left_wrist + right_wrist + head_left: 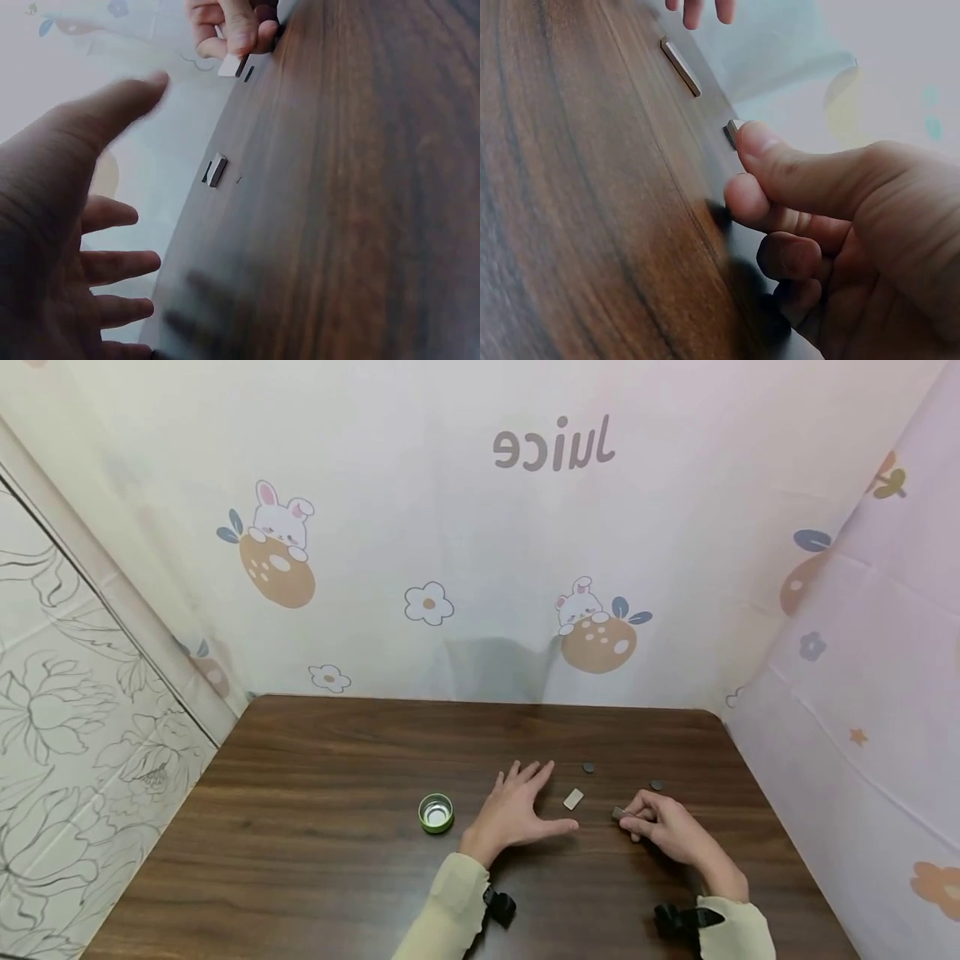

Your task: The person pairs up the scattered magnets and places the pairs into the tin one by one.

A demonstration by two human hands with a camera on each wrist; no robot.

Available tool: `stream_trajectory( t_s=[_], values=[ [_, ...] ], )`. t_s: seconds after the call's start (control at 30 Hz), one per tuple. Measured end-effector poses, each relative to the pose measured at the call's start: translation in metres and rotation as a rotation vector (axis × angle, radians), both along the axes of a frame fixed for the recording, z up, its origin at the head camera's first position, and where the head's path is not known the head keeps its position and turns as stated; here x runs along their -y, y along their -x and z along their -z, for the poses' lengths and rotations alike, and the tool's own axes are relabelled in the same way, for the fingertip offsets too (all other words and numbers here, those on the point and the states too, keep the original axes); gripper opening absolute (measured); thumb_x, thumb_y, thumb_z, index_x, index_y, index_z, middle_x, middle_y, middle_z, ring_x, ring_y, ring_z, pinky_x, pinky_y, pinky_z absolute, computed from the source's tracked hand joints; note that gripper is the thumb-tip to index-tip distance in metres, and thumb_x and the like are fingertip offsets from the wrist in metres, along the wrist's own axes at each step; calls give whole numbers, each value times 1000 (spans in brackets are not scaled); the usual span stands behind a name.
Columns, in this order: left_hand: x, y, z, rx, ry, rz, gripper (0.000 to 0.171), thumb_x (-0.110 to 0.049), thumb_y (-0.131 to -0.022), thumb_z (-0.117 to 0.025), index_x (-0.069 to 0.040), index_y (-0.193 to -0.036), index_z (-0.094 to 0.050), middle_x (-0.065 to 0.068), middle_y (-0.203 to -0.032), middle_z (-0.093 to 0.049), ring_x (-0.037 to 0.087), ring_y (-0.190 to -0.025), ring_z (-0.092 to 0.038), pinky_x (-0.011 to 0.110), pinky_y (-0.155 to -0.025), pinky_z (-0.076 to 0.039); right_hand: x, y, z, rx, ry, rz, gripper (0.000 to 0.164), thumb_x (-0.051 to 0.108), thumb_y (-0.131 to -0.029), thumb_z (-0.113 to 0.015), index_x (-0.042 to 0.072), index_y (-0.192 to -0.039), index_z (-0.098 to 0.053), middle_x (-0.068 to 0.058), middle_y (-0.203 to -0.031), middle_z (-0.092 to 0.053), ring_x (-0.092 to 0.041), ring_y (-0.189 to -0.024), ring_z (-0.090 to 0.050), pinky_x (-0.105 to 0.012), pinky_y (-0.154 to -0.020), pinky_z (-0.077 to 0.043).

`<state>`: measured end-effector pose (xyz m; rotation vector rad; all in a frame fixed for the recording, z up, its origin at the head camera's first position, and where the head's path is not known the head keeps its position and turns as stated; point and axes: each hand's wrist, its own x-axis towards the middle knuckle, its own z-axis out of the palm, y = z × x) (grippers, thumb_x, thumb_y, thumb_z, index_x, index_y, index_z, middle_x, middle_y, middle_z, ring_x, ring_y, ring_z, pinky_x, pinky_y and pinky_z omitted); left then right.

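My right hand (666, 833) pinches a small flat rectangular block (619, 813) between thumb and fingers, low over the table. In the left wrist view, that held block (231, 66) shows a pale face below the thumb. My left hand (519, 806) holds nothing, its fingers spread and thumb stretched out to the right. Between the hands lies a second pale rectangular block (573, 799) on the tabletop. Behind it is a thin dark disc (588, 768), and another dark disc (656, 785) lies just beyond my right hand's fingers.
A small round green tin (436, 813), its inside silvery, stands left of my left hand. The dark wooden table (300, 860) runs back to a patterned curtain (480, 610); more patterned hangings close in both sides.
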<state>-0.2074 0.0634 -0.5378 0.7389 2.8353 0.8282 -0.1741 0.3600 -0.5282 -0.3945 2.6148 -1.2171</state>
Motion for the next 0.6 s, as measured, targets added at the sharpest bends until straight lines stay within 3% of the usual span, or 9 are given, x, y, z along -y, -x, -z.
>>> stream_trajectory(
  t_s=[0.23, 0.6],
  values=[
    [-10, 2, -3, -109, 53, -46, 91, -78, -84, -64, -25, -156, -46, 0, -147, -56, 24, -136, -51, 50, -112, -42, -3, 2, 1, 7, -3, 13, 19, 23, -100, -68, 6, -97, -60, -2, -74, -68, -11, -65, -62, -24, -65, -46],
    [-22, 9, -2, -103, 61, -30, 80, -71, -85, -69, -22, -148, -58, -1, -130, -66, 21, -118, -59, 40, -98, -48, -2, 2, 0, 0, 15, 0, 19, 22, -100, -68, 5, -97, -61, -3, -74, -68, -12, -65, -62, -23, -65, -44]
  ],
)
